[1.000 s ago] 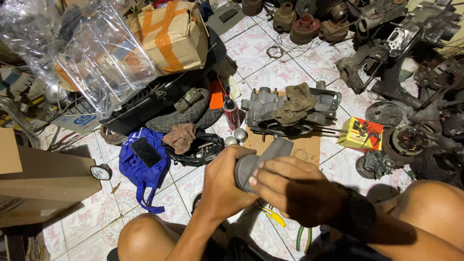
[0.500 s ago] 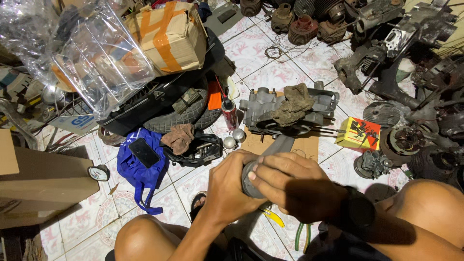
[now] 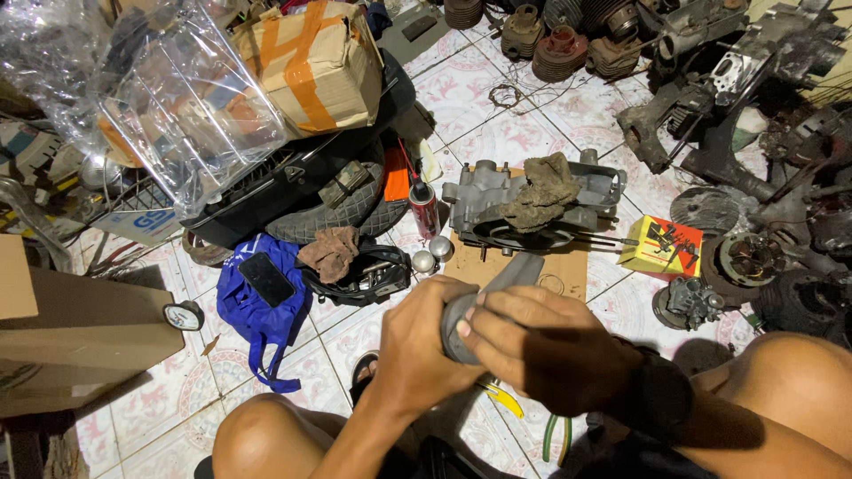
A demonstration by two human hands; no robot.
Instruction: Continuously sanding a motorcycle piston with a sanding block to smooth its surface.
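Both hands grip a grey metal part (image 3: 484, 297) held above the tiled floor (image 3: 497, 133), near the knees. The left hand (image 3: 426, 341) wraps closed around its near end; the right hand (image 3: 541, 341) closes over its top. Just beyond lie a grey engine casing (image 3: 497, 204) under a brown rag (image 3: 541, 191), and a blue bag (image 3: 257, 310) to the left

Matt grey cast-metal part (image 3: 497, 293), dull and smooth. Rough brown cloth rag (image 3: 543, 191) on a matt grey metal engine casing (image 3: 484, 200). Glossy clear plastic sheeting (image 3: 177, 115). Two shiny round chrome balls (image 3: 432, 255). Glazed patterned floor tiles (image 3: 497, 133).
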